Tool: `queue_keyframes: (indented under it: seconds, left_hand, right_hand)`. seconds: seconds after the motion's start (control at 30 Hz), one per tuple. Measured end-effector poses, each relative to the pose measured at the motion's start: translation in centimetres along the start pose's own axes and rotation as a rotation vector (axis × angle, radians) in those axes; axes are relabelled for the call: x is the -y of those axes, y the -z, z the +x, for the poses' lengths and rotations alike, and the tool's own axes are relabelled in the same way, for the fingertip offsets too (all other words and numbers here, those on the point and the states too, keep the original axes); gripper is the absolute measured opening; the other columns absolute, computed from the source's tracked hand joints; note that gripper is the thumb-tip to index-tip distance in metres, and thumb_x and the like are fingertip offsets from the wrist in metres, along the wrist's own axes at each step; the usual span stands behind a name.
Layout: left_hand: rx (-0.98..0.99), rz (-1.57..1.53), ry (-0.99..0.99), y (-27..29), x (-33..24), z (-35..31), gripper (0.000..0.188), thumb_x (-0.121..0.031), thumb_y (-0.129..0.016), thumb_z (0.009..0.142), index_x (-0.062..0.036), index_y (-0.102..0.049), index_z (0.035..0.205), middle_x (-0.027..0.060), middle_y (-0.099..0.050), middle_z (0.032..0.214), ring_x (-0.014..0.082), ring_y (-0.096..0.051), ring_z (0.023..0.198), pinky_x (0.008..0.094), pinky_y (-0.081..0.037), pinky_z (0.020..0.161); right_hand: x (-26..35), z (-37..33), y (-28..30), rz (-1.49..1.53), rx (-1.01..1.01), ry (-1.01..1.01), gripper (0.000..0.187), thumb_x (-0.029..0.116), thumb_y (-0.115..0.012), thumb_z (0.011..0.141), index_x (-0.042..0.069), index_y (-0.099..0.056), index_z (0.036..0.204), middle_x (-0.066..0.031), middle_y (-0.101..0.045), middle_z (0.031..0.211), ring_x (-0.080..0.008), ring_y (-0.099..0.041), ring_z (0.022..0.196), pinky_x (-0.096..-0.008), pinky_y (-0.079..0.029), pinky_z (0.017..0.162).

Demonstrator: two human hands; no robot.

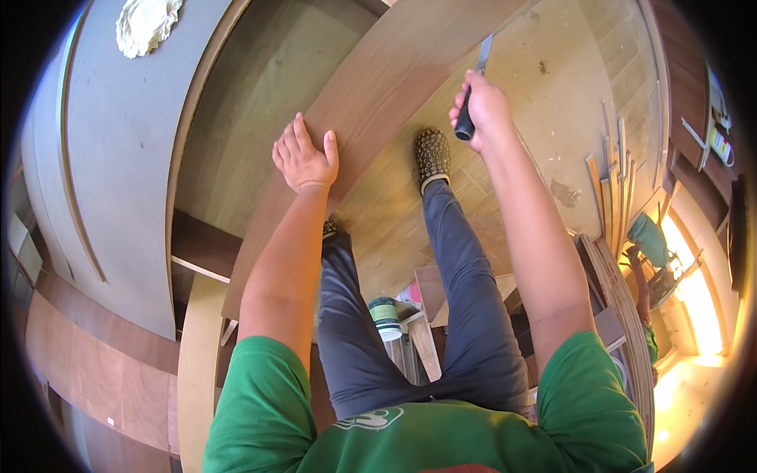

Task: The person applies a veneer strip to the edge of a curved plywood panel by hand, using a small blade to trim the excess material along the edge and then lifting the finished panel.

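My left hand (306, 155) lies flat with spread fingers on a long brown wood-grain board (386, 75), which runs diagonally from the upper middle toward the lower left. To the right of the board, my right hand (487, 110) is wrapped round the black handle of a knife (466, 120). Its narrow metal blade points up and away from me, apart from the board. Left of the board is an open cabinet frame (264, 94) with a greyish panel inside. I cannot tell how the board joins this frame.
A crumpled white cloth (148, 25) rests on a large grey panel (118, 158) at the left. Thin wood strips (613, 197) lean at the right, near another person's arm (640, 292). A green-and-white container (385, 317) and offcuts lie behind my legs. My feet stand on the tiled floor.
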State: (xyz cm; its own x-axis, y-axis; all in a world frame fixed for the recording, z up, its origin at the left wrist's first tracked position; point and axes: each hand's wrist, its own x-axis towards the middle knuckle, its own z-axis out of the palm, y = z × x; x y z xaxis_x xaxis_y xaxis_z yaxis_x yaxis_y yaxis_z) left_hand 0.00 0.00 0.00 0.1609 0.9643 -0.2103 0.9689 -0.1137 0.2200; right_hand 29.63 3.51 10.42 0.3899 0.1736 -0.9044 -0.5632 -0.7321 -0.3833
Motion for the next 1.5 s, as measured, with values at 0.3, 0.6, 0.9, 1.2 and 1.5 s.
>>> queue_keyframes:
  seconds: [0.3, 0.6, 0.9, 1.2, 1.5]
  left_hand:
    - [0.007, 0.035, 0.020, 0.7, 1.6, -1.0, 0.068, -0.053, -0.052, 0.091, -0.0122, -0.041, 0.145, 0.0097, -0.051, 0.138, 0.0300, -0.046, 0.127, 0.0489, -0.026, 0.112]
    - [-0.005, 0.025, 0.014, 0.4, 1.1, -0.5, 0.069, -0.052, -0.051, 0.093, -0.0129, -0.038, 0.147, 0.0129, -0.051, 0.137, 0.0310, -0.045, 0.129, 0.0481, -0.026, 0.111]
    - [0.001, 0.003, 0.000, 0.0, 0.1, -0.3, 0.069, -0.052, -0.051, 0.092, -0.0131, -0.037, 0.148, 0.0129, -0.052, 0.137, 0.0308, -0.045, 0.129, 0.0478, -0.027, 0.110]
    - [0.035, 0.002, 0.020, -0.1, 0.0, -0.3, 0.070, -0.051, -0.051, 0.092, -0.0135, -0.036, 0.149, 0.0125, -0.050, 0.139, 0.0301, -0.044, 0.131, 0.0471, -0.025, 0.112]
    - [0.060, -0.011, 0.033, 0.4, -0.3, -0.1, 0.069, -0.053, -0.049, 0.093, -0.0138, -0.036, 0.149, 0.0111, -0.049, 0.141, 0.0295, -0.042, 0.132, 0.0470, -0.024, 0.113]
  right_hand:
    - [-0.5, -0.3, -1.0, 0.037, 0.001, -0.062, 0.023, 0.028, -0.049, 0.100, 0.010, -0.047, 0.085, -0.0047, -0.050, 0.063, -0.0188, -0.050, 0.048, -0.0337, -0.043, 0.043]
    - [0.4, 1.6, -0.6, 0.030, 0.042, -0.028, 0.020, 0.026, -0.048, 0.100, 0.008, -0.047, 0.091, -0.0063, -0.051, 0.068, -0.0192, -0.051, 0.052, -0.0335, -0.045, 0.045]
    - [0.7, 4.0, 0.7, 0.026, 0.018, -0.041, 0.020, 0.025, -0.047, 0.101, 0.005, -0.051, 0.100, -0.0105, -0.054, 0.075, -0.0208, -0.053, 0.054, -0.0360, -0.049, 0.048]
    - [1.5, 4.5, 1.1, -0.001, 0.032, -0.056, 0.022, 0.026, -0.048, 0.101, 0.009, -0.050, 0.087, -0.0050, -0.052, 0.064, -0.0186, -0.052, 0.051, -0.0315, -0.046, 0.045]
    - [5.4, 5.2, 0.7, 0.041, -0.121, 0.078, 0.023, 0.026, -0.051, 0.099, 0.009, -0.050, 0.084, -0.0058, -0.052, 0.067, -0.0189, -0.053, 0.055, -0.0326, -0.047, 0.049]
